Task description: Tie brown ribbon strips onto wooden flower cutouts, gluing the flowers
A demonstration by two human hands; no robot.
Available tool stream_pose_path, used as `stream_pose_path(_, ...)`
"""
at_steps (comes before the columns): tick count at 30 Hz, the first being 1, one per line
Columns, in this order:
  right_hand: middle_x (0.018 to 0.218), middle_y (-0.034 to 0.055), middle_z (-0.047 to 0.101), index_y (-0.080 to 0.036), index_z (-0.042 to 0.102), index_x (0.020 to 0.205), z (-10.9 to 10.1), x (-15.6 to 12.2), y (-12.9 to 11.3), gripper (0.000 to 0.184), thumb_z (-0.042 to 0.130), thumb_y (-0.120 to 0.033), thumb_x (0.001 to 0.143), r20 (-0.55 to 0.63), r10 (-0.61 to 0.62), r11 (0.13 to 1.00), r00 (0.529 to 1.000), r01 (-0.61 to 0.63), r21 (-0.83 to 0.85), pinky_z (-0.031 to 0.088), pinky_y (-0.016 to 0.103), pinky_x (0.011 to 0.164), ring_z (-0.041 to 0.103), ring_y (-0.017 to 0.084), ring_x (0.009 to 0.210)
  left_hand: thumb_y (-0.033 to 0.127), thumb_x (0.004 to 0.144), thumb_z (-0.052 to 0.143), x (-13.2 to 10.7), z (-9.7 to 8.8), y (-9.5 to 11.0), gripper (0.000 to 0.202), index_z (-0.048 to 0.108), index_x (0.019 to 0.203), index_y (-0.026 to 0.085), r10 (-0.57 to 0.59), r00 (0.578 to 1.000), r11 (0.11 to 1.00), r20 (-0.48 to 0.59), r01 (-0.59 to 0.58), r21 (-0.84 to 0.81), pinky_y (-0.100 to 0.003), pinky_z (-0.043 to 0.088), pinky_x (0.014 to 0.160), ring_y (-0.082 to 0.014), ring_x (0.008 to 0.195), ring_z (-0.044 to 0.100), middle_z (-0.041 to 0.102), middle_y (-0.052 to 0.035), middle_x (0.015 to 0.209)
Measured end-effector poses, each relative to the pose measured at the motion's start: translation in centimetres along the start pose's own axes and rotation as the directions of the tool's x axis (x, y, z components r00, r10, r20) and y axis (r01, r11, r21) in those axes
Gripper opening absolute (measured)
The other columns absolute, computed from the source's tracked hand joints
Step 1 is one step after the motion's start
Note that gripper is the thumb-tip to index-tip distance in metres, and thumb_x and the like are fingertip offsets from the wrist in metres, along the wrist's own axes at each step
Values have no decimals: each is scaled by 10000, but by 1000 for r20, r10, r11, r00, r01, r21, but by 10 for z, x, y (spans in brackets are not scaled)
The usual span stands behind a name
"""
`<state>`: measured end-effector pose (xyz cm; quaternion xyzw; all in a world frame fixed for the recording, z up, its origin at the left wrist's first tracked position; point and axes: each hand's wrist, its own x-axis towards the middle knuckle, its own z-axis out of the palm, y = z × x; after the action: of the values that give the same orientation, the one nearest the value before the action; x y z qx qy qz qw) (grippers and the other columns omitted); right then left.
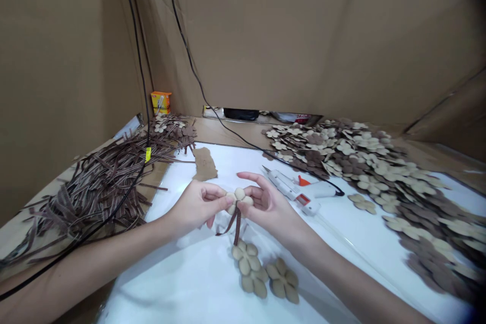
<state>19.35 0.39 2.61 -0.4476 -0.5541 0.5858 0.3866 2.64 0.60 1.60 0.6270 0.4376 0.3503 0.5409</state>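
Between both hands is a beige fabric flower (239,194) with a brown stitched ribbon (237,225) hanging down from its middle. My left hand (203,202) pinches the flower's left petal between thumb and fingers. On the other side, my right hand (266,202) pinches the right petal, its index finger raised and apart. Just below the ribbon ends lie a few more beige flowers (246,257), some overlapping, with a separate flower (283,280) to their right. A white hot glue gun (292,190) with an orange trigger lies behind my right hand.
Brown ribbon strips (102,182) are heaped at the left. A large pile of beige and brown flowers (353,157) spreads along the right. A torn cardboard piece (205,163) lies on the white board (167,273). A black cable (190,58) hangs across, and cardboard walls (284,35) surround the surface.
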Motion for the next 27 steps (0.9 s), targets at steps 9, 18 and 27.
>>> stream_pose_path(9,751,-30,562,-214,430,1101,-7,0,-2,501,648,-247,650,41,3,1000,999,-1,-28,421,253,639,557,125,683,449,756,578,1,-2,-3,348,597,640,122,-8,1000,1000,16,8,-16,-159,253,319,-44,312,395,431,68,401)
stream_pose_path(18,755,-23,553,-196,442,1088,-5,0,-2,506,665,-262,639,63,21,999,998,-18,-41,419,261,659,549,124,689,428,761,574,1,-1,-4,337,549,608,128,-6,1000,1000,18,6,-5,-152,256,330,-40,317,385,421,70,397)
stream_pose_path(27,709,-54,519,-176,392,1121,-1,0,4,519,593,-157,643,70,-23,1000,997,24,-16,351,218,561,453,77,585,415,778,558,-1,1,-3,307,539,650,136,0,998,999,69,3,-32,-144,302,355,-42,347,385,435,67,419)
